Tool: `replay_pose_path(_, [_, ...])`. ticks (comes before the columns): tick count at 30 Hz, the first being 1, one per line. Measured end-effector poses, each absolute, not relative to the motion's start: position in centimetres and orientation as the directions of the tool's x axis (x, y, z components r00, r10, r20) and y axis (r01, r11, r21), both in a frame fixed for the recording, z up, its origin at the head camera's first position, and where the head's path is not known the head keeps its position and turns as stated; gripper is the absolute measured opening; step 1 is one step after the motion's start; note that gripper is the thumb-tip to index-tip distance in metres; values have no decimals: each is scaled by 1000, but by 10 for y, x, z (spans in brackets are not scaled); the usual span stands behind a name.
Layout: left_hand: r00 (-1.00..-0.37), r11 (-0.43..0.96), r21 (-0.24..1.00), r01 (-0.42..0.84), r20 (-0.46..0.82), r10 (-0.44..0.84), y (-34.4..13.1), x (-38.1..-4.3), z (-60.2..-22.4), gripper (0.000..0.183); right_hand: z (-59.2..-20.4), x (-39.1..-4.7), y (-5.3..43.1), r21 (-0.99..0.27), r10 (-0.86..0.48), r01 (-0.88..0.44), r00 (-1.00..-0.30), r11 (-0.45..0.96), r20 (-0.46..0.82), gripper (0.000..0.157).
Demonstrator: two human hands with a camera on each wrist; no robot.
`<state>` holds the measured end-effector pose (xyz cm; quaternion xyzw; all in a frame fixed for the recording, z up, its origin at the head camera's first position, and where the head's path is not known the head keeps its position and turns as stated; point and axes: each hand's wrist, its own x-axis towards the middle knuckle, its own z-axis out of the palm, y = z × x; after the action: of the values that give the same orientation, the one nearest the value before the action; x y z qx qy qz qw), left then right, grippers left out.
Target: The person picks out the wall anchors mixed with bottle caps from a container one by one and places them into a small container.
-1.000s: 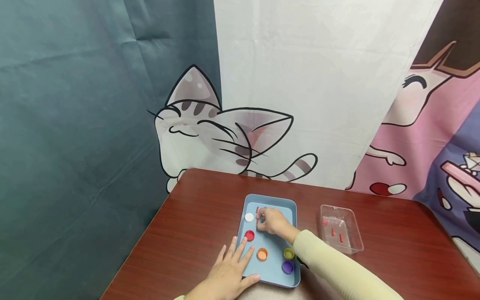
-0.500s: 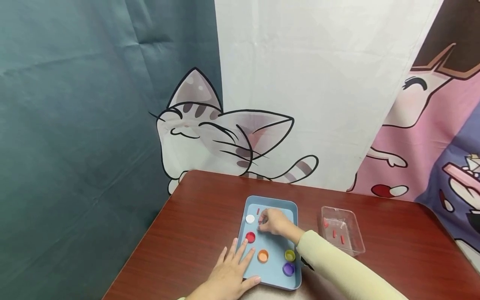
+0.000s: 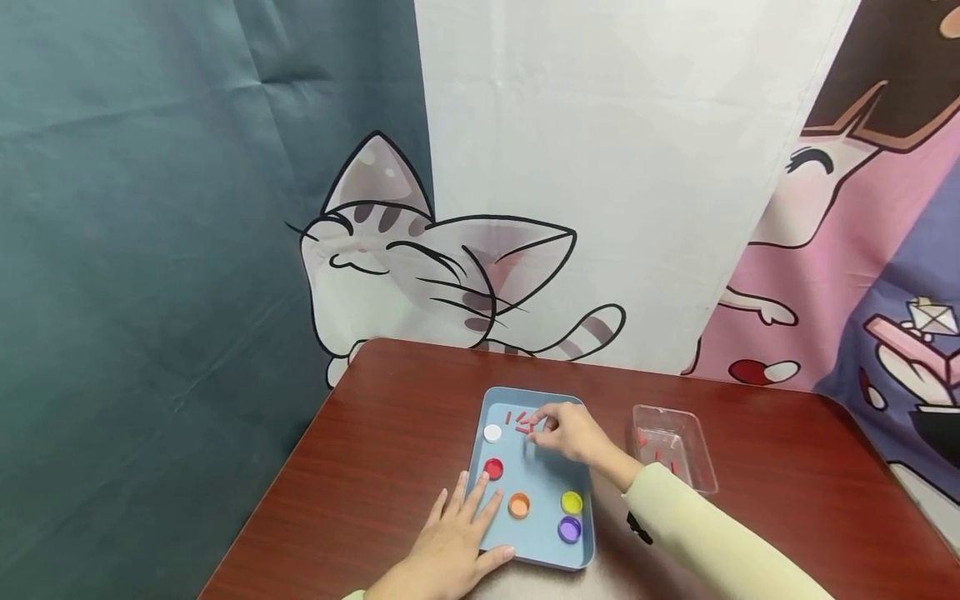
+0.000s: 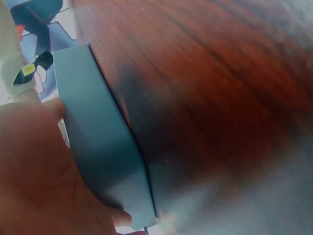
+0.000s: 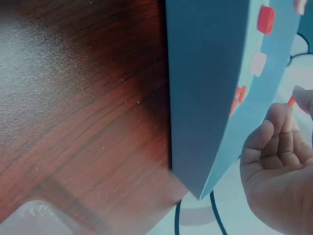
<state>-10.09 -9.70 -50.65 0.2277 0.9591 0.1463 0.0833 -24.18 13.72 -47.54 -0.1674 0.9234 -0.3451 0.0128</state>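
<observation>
A light-blue tray point(image 3: 536, 546) lies on the table, and small red sticks point(image 3: 522, 431) are clustered near its far end. My right hand point(image 3: 572, 431) is above that end. In the right wrist view its thumb and finger pinch a thin red stick point(image 5: 292, 100). My left hand point(image 3: 450, 546) rests on the tray's near left edge with fingers spread; the left wrist view has it along the tray's outer wall point(image 4: 105, 122). In the tray stand a white round piece point(image 3: 492, 433), a red cap point(image 3: 492, 469), an orange cap point(image 3: 519, 505), a yellow cap point(image 3: 572, 502) and a purple cap point(image 3: 569, 529).
To the right of the tray stands a clear plastic box point(image 3: 701, 454) holding a few red sticks point(image 3: 658, 456). The brown wooden table point(image 3: 390, 425) reaches back to a wall hanging point(image 3: 517, 167) with cartoon figures.
My right hand has risen and shifted right from the sticks, uncovering several of them at the tray's far end. My left hand keeps its place on the tray's edge.
</observation>
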Motion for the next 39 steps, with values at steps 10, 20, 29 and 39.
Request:
replay_pose_path(10, [-882,848,334,412,-89,463,-98,-99,-505,77,-470,-234,159,-695,-265,-258,-959,671,100,15])
replay_pose_path(20, [-880,849,321,421,-81,467,-97,-100,-509,78,-468,-227,190,-725,-209,-201,-975,659,81,19])
replay_pose_path(29, [-882,846,324,423,-65,466,-97,-99,-509,77,-465,-224,217,-743,-190,-209,-975,636,111,23])
replay_pose_path(39, [-881,845,320,428,-61,469,-97,-99,-510,77,-460,-219,247,-789,-175,-154,-983,594,60,33])
